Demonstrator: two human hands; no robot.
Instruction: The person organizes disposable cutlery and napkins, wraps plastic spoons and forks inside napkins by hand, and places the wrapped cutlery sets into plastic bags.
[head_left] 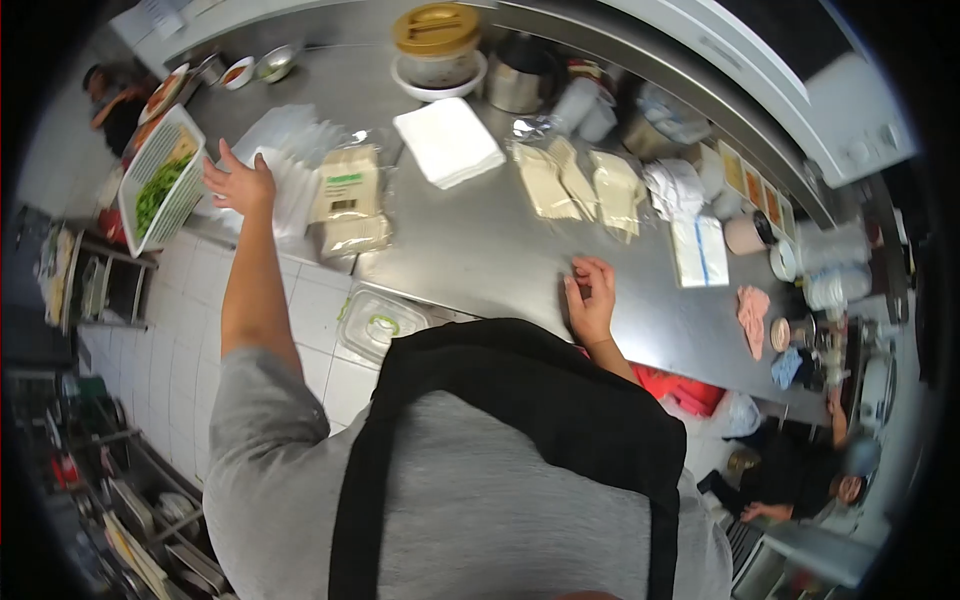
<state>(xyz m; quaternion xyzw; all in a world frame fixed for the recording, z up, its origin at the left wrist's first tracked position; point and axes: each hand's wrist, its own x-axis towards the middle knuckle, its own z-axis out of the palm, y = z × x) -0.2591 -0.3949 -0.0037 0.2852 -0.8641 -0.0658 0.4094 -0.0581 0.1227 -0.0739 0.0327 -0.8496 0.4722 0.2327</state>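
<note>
My left hand (240, 185) is stretched out with its fingers spread and nothing in it. It is beside a white plastic basket (133, 212) of green leaves (163, 192) and near the white plastic bags (280, 190) on the steel counter. A clear-wrapped beige pack (347, 190) lies to the right of the bags. My right hand (592, 302) is held over the front part of the counter (480, 250), its fingers loosely curled and its thumb apart, holding nothing. Whether it touches the steel, I cannot tell.
A stack of white napkins (449, 142) and more beige packs (555, 180) lie on the counter. Behind stand a gold-lidded tub (436, 45) and a metal jug (518, 75). A lidded plastic container (380, 325) is below the front edge. Other people (800, 475) are at both sides.
</note>
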